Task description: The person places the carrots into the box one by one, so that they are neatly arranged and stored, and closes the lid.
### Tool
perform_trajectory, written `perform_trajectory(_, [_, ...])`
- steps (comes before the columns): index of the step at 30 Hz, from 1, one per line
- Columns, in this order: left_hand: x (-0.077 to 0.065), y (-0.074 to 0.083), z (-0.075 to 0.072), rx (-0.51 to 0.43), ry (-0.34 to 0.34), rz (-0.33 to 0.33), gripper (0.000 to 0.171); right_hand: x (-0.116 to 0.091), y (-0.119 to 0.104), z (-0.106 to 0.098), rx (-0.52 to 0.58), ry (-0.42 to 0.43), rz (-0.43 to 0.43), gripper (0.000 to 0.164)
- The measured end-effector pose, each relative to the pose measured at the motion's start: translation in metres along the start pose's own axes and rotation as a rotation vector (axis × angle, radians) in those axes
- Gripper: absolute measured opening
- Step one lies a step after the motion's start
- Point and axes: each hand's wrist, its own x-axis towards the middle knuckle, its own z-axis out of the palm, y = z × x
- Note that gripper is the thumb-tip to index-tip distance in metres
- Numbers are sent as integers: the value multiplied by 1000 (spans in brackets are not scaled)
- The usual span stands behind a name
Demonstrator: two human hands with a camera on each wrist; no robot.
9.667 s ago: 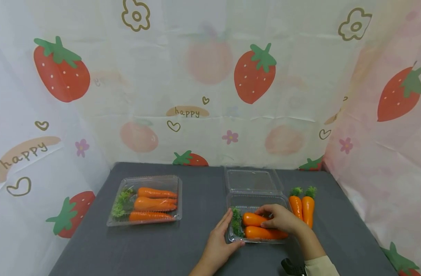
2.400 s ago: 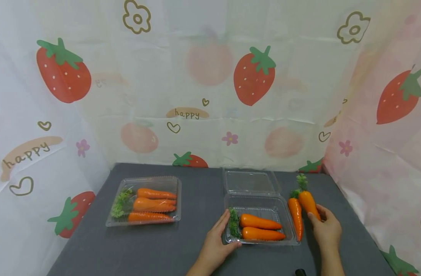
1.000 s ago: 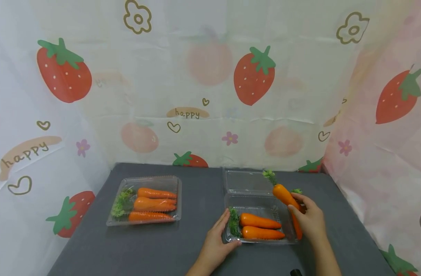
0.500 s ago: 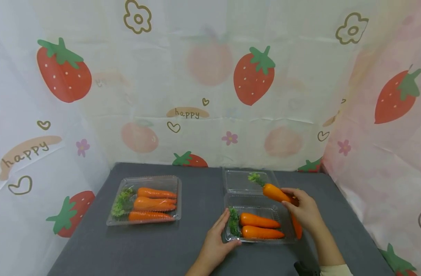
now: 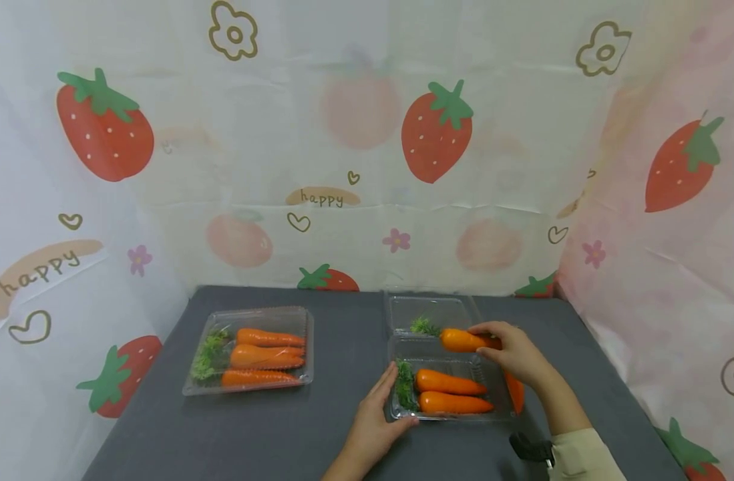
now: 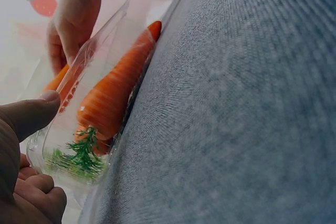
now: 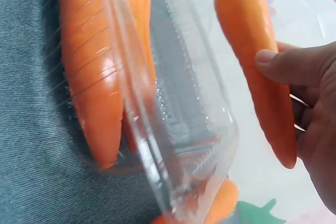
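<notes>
My right hand [image 5: 517, 347] pinches a carrot [image 5: 459, 340] with a green leafy top above the back part of an open clear plastic clamshell box [image 5: 493, 411]. The right wrist view shows the thumb across this carrot [image 7: 252, 40], which is clear of the box wall. Inside the box lie two carrots [image 5: 453, 402] side by side, leafy tops to the left. My left hand [image 5: 369, 424] holds the box's left end, its thumb [image 6: 39, 111] at the rim in the left wrist view. One more carrot [image 5: 514, 393] lies beside the box's right wall, partly hidden by my right hand.
A closed clear clamshell box [image 5: 309, 374] with several carrots stands at the left of the grey tabletop [image 5: 246, 434]. The open box's lid [image 5: 403, 308] lies back toward the strawberry-print curtain [image 5: 342, 100]. A black strap [image 5: 530, 446] sits at my right wrist.
My right hand has taken a carrot from the right of the box and carried it left over the box, turning it nearly level. The left hand has stayed on the box.
</notes>
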Motion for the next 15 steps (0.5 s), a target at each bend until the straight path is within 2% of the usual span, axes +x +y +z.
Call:
perform_trajectory(6, [-1,0,0,5,-4,-1,96,9,0,0,21,-102,-21,36])
perform_trajectory(15, [0,-1,0,14,-2,7,96,18,-1,5,30,-188,11,32])
